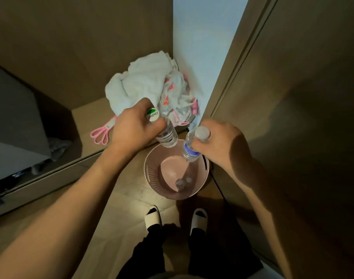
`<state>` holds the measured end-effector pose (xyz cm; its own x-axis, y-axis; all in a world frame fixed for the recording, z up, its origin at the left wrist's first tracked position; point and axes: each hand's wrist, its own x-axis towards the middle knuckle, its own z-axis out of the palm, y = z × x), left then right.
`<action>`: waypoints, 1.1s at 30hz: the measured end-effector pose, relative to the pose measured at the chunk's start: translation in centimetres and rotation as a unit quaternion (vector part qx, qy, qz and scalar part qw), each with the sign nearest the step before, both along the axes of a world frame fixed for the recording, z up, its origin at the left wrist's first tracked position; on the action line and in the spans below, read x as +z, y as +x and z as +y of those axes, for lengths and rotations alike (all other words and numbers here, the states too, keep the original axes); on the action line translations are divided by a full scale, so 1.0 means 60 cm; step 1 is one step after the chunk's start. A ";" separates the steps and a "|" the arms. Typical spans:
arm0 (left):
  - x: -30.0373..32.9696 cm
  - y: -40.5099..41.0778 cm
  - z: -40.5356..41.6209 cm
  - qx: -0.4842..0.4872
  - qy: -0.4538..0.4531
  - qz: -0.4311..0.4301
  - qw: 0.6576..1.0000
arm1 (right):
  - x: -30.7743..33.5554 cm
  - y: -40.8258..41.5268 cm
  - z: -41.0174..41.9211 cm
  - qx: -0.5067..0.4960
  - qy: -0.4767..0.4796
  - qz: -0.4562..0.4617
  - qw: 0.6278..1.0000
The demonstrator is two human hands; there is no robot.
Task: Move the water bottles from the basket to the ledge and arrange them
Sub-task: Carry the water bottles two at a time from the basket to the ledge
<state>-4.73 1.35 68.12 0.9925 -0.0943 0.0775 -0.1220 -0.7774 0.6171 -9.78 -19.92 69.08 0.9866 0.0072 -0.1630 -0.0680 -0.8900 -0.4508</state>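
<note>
A round pink basket (205,170) stands on the wooden floor in front of my feet. Two clear water bottles (183,182) stand upright inside it, seen from their caps. My left hand (131,125) grips a clear bottle with a green and white cap (168,135) by its neck, held above the basket's far rim. My right hand (218,141) grips a clear bottle with a blue label (190,150) by its neck, above the basket's right side. The low wooden ledge (87,117) lies to the left, beyond the basket.
A pile of white towels and plastic bags (152,85) sits on the ledge's far corner. Pink scissors-like tongs (103,131) lie on the ledge. A grey box (15,121) occupies the ledge's left. A wooden door (293,97) stands at the right. A black cable (218,186) runs beside the basket.
</note>
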 end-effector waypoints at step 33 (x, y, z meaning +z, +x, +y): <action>0.146 -0.461 0.362 0.424 -0.035 -0.064 0.903 | 0.126 -0.104 0.444 0.414 0.043 -0.051 0.908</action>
